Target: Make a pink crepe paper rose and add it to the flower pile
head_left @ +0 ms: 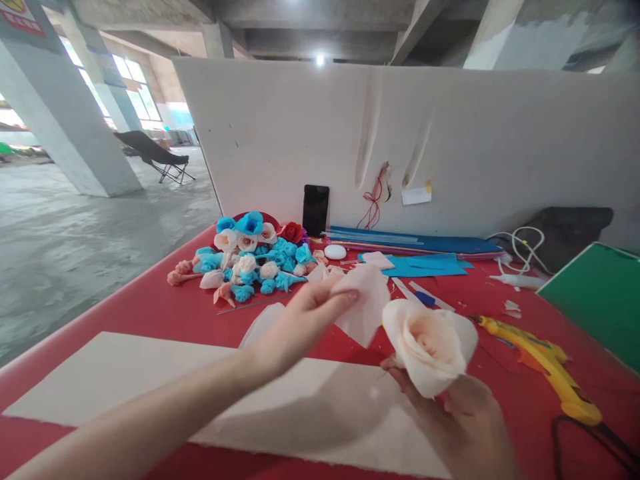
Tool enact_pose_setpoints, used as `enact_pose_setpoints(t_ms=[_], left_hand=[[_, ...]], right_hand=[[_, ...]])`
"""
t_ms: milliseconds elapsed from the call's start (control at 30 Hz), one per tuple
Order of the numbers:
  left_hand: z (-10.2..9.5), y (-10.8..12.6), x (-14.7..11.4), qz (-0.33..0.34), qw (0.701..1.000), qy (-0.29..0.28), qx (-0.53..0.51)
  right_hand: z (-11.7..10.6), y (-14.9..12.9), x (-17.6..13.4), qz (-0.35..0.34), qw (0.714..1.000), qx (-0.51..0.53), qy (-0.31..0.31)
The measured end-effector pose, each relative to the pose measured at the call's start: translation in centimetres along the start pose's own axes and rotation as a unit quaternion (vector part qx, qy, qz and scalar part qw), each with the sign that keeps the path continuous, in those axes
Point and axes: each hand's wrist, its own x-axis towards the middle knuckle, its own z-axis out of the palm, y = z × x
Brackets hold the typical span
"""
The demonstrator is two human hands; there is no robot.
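Observation:
My left hand (pixel 300 323) pinches a pale pink paper petal (pixel 367 300) between thumb and fingers, held just left of a paper rose. My right hand (pixel 460 417) grips the pale pink paper rose (pixel 430 343) from below, bloom tilted toward me. Both are raised above a white board (pixel 125 380) lying on the red table (pixel 150 310). The petal and the rose sit close together, a small gap between them.
A heap of blue, white, pink and red paper flowers (pixel 250 263) lies at the back left. A yellow glue gun (pixel 547 363) rests at right with its black cord. Blue paper sheets (pixel 415 257), a black phone (pixel 315 210), a green board (pixel 600 300) and a white partition (pixel 450 133) stand behind.

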Motion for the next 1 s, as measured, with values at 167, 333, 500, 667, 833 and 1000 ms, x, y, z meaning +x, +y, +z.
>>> enact_pose_setpoints(t_ms=[167,333,500,667,833,1000], left_hand=[[-5.7,-1.6,2.2,-0.055,0.983,-0.083,0.151],[-8.8,-4.7,0.3,-0.04,0.945,-0.111,0.305],[-7.2,-3.9,-1.5,0.067,0.928,-0.027,0.367],[-3.6,0.9,-2.0,0.254,0.914,0.041,0.314],[-1.0,2.7,-2.1,0.46,0.82,0.098,0.325],[-0.5,2.1,-2.2,0.474,0.784,0.139,0.376]], right_hand=[[-0.2,-0.4,0.7,-0.037,0.999,0.011,-0.009],[0.0,-0.6,0.8,-0.026,0.997,0.073,-0.025],[0.2,-0.3,0.5,-0.036,0.995,0.088,-0.02],[0.6,-0.5,0.1,0.011,0.993,0.118,-0.021],[1.0,-1.6,-0.3,0.099,0.98,0.168,-0.025],[0.8,-2.5,-0.3,0.141,0.971,0.189,-0.029]])
